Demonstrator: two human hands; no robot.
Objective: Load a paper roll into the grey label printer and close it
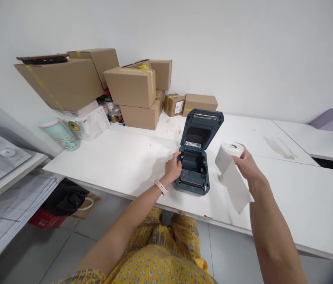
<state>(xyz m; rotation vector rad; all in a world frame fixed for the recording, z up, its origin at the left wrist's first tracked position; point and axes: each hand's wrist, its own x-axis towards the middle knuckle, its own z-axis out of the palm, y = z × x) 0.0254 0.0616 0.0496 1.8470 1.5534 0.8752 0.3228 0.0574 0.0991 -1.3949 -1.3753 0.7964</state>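
Right of the printer, right hand grips paper roll, core axis near upright, tail hanging toward table's near edge; left hand on printer's left rim, grip unclear; printer long axis front-to-back, lid up at far end

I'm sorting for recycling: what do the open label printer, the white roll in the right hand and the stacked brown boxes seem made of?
Label printer: probably hard plastic, dark, satin-finished, judging by its moulded edges.
White roll: apparently matte paper, its thin strip hanging loose; adhesive can't be judged.
Stacked brown boxes: likely matte cardboard, with flat, taped panels.
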